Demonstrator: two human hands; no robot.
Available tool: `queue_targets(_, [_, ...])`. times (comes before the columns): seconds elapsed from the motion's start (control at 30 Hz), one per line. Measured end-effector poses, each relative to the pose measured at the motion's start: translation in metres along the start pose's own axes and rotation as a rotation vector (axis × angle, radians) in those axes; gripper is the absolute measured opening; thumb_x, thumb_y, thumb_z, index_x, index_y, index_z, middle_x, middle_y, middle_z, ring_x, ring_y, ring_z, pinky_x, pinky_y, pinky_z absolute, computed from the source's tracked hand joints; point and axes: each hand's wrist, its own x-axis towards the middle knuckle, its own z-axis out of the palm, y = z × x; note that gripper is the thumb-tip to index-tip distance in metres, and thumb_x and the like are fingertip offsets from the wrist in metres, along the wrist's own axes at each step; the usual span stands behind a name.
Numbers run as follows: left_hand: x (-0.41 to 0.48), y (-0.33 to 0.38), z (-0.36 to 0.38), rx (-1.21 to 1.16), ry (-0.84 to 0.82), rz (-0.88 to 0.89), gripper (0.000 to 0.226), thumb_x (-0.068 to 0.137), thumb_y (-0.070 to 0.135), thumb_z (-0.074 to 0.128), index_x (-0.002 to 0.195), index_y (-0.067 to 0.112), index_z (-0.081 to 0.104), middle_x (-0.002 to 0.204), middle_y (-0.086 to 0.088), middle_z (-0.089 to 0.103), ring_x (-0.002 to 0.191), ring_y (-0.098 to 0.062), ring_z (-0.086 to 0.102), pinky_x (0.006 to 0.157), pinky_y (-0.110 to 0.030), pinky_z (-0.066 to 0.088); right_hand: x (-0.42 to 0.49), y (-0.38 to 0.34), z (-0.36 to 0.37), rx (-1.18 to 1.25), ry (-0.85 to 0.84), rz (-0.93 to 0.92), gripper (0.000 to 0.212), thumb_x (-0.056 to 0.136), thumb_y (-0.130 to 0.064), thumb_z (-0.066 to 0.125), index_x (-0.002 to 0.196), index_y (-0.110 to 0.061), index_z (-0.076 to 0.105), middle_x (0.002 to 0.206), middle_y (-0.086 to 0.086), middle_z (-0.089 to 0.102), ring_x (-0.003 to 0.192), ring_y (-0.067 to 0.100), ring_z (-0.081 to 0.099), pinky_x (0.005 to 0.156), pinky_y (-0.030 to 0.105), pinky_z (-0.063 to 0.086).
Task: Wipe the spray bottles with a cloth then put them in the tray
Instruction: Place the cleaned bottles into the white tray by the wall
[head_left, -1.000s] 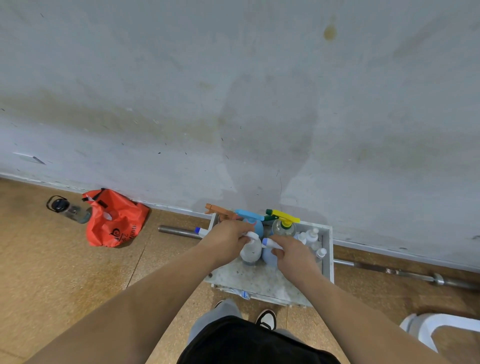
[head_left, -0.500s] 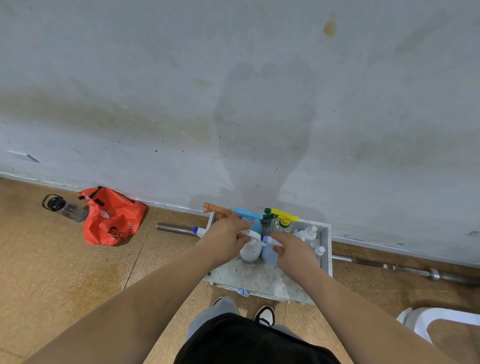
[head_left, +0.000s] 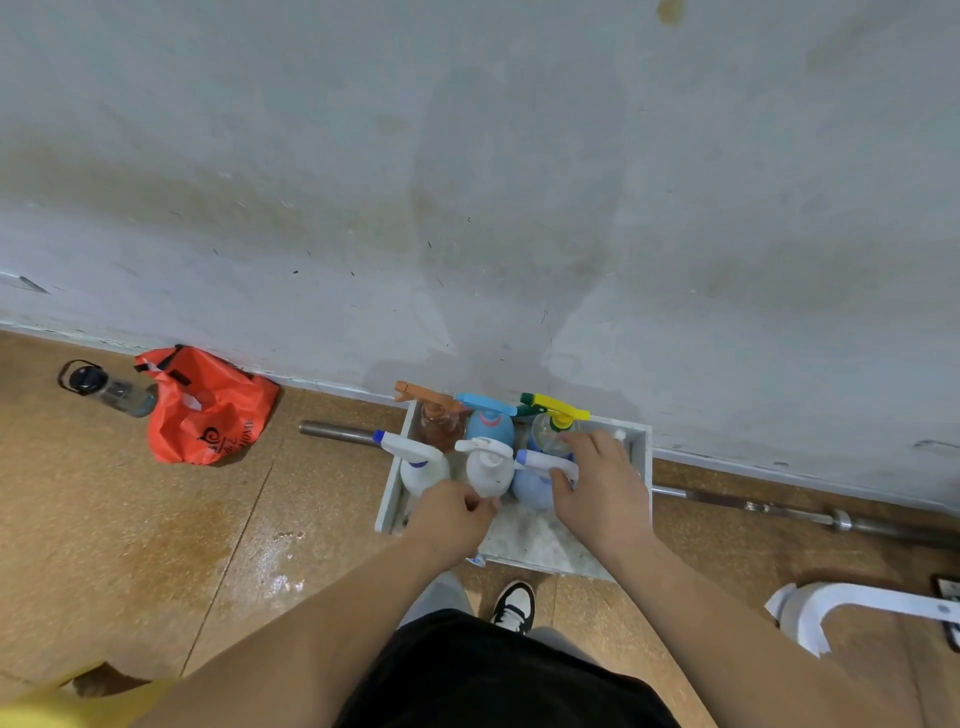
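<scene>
- A stained grey wall (head_left: 467, 182) meets a brown floor (head_left: 156, 545). The tray (head_left: 387, 501) sits on the floor against the wall, with a red bag (head_left: 208, 410) at its 9 o'clock and a steel bar (head_left: 779, 512) running behind it from 9 to 3 o'clock.
- Six spray bottles stand upright in the tray in two rows of three. The near row, from 9 to 3 o'clock, is the nozzle bottle (head_left: 415, 465), the white bottle (head_left: 485, 470) and the blue bottle (head_left: 532, 488).
- The left hand (head_left: 452, 519) has slid back off the triggers to the 6 o'clock side of the white bottle, which leaves the nozzle bottle uncovered. Its fingers are curled at the white bottle's foot, and I cannot tell whether they grip it.
- The right hand (head_left: 597, 483) has loosened its hold. The fingers are now spread, the thumb lies under the blue bottle's trigger, and the fingertips reach toward the clear bottle (head_left: 550, 431) at 12 o'clock.
- No cloth is in view.
- Judging from this, the latest bottles are set down and both hands are letting go. The putting-away looks nearly done, though the wiping cannot be confirmed.
</scene>
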Motion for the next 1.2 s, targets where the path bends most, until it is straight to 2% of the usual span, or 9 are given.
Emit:
queue_targets(0.07, [0.003,0.002,0.013,-0.087,0.033,-0.025,0.053,0.097,0.048,0.063,0.071,0.002,0.064,0.073,-0.019,0.072,0.055,-0.020,0.071,0.067,-0.041,0.061,-0.009,0.003,-0.003,0.026,0.102,0.038,0.023,0.083,-0.022,0.076,0.102,-0.016,0.063,0.098,0.000,0.059,0.090,0.026,0.059,0.065,0.035,0.049])
queue_targets(0.2, [0.011,0.009,0.020,-0.126,0.097,-0.064,0.057,0.096,0.056,0.060,0.059,0.013,0.055,0.053,-0.006,0.056,0.053,-0.020,0.069,0.053,-0.026,0.047,-0.023,0.003,-0.005,0.068,-0.069,0.131,0.006,0.094,-0.033,0.062,0.092,-0.027,0.060,0.087,-0.013,0.053,0.078,0.014,0.055,0.061,0.031,0.044])
queue_targets(0.43, [0.024,0.007,0.015,-0.085,0.107,-0.065,0.057,0.095,0.058,0.060,0.060,0.013,0.060,0.058,-0.010,0.062,0.064,-0.031,0.072,0.068,-0.044,0.061,-0.028,0.005,0.001,0.076,-0.245,0.145,0.010,0.096,-0.037,0.056,0.089,-0.032,0.061,0.078,-0.008,0.065,0.074,0.012,0.062,0.062,0.031,0.049])
queue_targets(0.63, [0.022,-0.002,0.021,0.051,0.090,-0.026,0.049,0.098,0.037,0.064,0.056,0.018,0.046,0.052,0.002,0.047,0.054,-0.020,0.049,0.051,-0.029,0.036,-0.022,0.007,0.006,0.095,-0.311,0.097,0.008,0.092,-0.034,0.056,0.086,-0.032,0.062,0.070,-0.009,0.063,0.070,0.013,0.062,0.064,0.034,0.054])
queue_targets(0.73, [0.017,-0.002,0.026,0.101,-0.018,-0.047,0.047,0.094,0.038,0.066,0.055,0.016,0.049,0.052,-0.002,0.052,0.050,-0.018,0.051,0.052,-0.028,0.042,-0.020,0.007,0.008,0.100,-0.331,0.108,0.009,0.093,-0.035,0.057,0.088,-0.032,0.064,0.073,-0.009,0.065,0.072,0.013,0.062,0.064,0.032,0.053])
queue_targets(0.9, [0.010,0.009,0.031,-0.003,-0.308,-0.044,0.015,0.090,0.020,0.061,0.092,0.009,0.071,0.078,-0.013,0.076,0.061,-0.021,0.070,0.063,-0.037,0.063,-0.019,0.013,0.000,0.099,-0.350,0.138,0.013,0.093,-0.036,0.057,0.086,-0.029,0.065,0.073,-0.007,0.066,0.072,0.014,0.062,0.061,0.030,0.051])
queue_targets(0.97, [0.010,0.013,0.036,0.106,-0.457,-0.016,0.036,0.086,0.015,0.063,0.122,0.018,0.061,0.092,-0.007,0.075,0.067,-0.013,0.067,0.060,-0.029,0.057,-0.019,0.018,-0.006,0.074,-0.346,0.158,0.016,0.094,-0.039,0.055,0.084,-0.030,0.062,0.073,-0.007,0.065,0.073,0.014,0.061,0.057,0.026,0.043])
queue_targets(1.1, [0.013,0.024,0.053,0.108,-0.320,0.079,0.008,0.084,0.025,0.063,0.079,0.018,0.063,0.079,-0.006,0.063,0.069,-0.011,0.055,0.081,-0.040,0.060,-0.029,0.032,-0.014,0.085,-0.331,0.250,0.017,0.093,-0.041,0.054,0.083,-0.029,0.060,0.073,-0.007,0.064,0.073,0.015,0.061,0.062,0.028,0.047])
queue_targets(1.2, [0.014,0.040,0.058,0.079,-0.282,0.130,0.030,0.088,0.032,0.060,0.062,0.020,0.051,0.062,0.004,0.052,0.066,-0.014,0.054,0.080,-0.045,0.057,-0.035,0.040,-0.018,0.136,-0.302,0.320,0.017,0.092,-0.039,0.054,0.084,-0.028,0.063,0.070,-0.006,0.064,0.070,0.014,0.060,0.062,0.030,0.050])
